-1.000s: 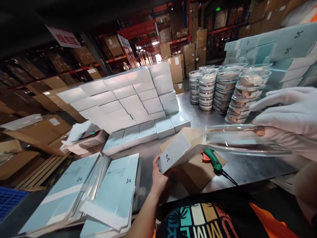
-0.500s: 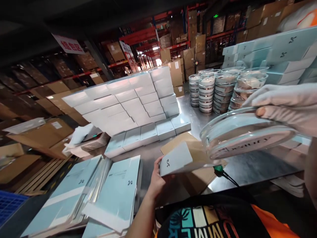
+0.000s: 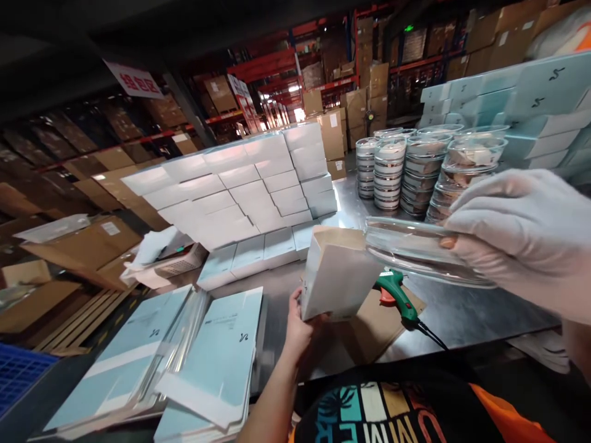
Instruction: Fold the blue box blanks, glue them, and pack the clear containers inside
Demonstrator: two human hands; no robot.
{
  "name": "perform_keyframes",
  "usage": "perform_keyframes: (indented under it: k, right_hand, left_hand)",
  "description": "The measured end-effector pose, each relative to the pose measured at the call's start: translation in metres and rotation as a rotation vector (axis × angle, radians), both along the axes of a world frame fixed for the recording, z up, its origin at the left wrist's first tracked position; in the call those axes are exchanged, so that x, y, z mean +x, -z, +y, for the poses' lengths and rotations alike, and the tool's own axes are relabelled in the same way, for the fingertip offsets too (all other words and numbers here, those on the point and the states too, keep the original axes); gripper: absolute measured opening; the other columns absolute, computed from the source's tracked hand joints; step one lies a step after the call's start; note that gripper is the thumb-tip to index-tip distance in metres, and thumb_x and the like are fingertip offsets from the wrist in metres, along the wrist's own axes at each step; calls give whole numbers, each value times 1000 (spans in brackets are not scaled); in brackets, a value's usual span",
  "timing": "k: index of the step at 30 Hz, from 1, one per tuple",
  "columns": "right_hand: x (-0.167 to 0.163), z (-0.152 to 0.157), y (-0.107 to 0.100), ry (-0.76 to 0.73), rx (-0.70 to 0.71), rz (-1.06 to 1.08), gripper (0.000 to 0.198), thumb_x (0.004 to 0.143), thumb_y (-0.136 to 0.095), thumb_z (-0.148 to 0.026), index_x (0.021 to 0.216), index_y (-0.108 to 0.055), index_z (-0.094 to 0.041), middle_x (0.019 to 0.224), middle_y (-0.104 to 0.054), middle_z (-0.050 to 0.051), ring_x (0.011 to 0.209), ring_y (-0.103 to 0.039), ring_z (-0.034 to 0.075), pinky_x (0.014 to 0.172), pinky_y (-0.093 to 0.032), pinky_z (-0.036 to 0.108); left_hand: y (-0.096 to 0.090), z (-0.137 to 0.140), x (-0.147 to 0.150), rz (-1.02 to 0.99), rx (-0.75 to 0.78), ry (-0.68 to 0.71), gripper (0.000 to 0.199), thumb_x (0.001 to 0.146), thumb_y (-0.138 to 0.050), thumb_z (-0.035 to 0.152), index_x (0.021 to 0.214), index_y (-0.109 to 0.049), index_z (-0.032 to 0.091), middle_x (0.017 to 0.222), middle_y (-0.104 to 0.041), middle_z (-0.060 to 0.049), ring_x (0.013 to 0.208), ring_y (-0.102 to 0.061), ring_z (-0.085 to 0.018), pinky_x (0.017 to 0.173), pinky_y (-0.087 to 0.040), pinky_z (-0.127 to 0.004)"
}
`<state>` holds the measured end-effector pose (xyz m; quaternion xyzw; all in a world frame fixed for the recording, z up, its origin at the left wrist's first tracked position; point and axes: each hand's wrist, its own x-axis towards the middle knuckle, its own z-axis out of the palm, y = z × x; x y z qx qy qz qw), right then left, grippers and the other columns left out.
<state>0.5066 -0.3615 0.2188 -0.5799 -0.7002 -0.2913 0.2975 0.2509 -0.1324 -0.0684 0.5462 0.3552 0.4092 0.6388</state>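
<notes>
My left hand (image 3: 302, 320), bare, grips a light carton (image 3: 341, 277) from below; its open end with a brown inside is tilted up and away. In my right hand (image 3: 512, 227), white-gloved with a bare fingertip showing, a round clear lidded container (image 3: 415, 246) is pinched at its rim. The container's left edge is beside the carton's upper right edge; whether they touch I cannot tell. Beneath it, a green glue gun (image 3: 397, 295) with an orange trigger and black cord lies on a brown cardboard sheet (image 3: 373, 326) on the metal table.
Stacked white cartons (image 3: 240, 184) form a wall at the back. Several stacks of round clear containers (image 3: 390, 172) stand behind my right hand, near pale blue boxes (image 3: 489, 98). Flat blue cartons (image 3: 221, 351) are piled at the left, above a blue crate (image 3: 23, 375).
The carton has turned upright, its opening now facing up. The round container has tipped nearly edge-on, hiding its printed underside. More of the glue gun shows.
</notes>
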Motion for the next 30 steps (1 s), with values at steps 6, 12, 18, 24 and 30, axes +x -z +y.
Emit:
perform_keyframes:
  k: [6, 12, 18, 24, 30]
  right_hand:
    - [24, 5, -24, -228, -238, -196, 36, 114, -50, -43, 88, -70, -28, 79, -59, 3, 77, -53, 19, 68, -41, 39]
    - [-7, 34, -12, -380, -378, -207, 37, 116, -48, -33, 90, -71, -23, 82, -63, 2, 82, -57, 17, 72, -45, 32]
    - [-35, 60, 34, -290, -191, -118, 25, 109, -53, -20, 93, -73, -20, 83, -70, 6, 83, -58, 21, 74, -48, 33]
    - [3, 28, 113, -174, -50, 546, 58, 104, -63, -64, 144, -64, -21, 135, -72, 16, 122, -71, 30, 105, -59, 44]
    - [-23, 39, 246, -279, -128, 630, 91, 102, -68, -57, 176, -26, -25, 172, -43, 23, 154, -53, 37, 124, -49, 54]
  left_hand:
    - [2, 15, -18, 143, 285, -106, 93, 57, -99, 36, 137, -54, 24, 124, -70, -8, 109, -69, -26, 99, -54, -38]
    - [0, -1, -13, 72, 314, 139, 98, 54, -103, 37, 137, -52, 24, 121, -71, -7, 99, -70, -22, 88, -57, -32]
    - [22, -20, 15, 189, 242, 243, 98, 46, -105, 35, 132, -61, 20, 125, -72, -11, 111, -70, -30, 101, -57, -41]
    - [59, -7, 1, 375, 320, 146, 73, 47, -100, 37, 111, -74, 16, 108, -79, -14, 105, -73, -40, 94, -61, -54]
    - [49, -3, -19, 257, 485, 86, 72, 67, -94, 52, 125, -72, 16, 122, -76, -19, 114, -74, -39, 96, -63, -50]
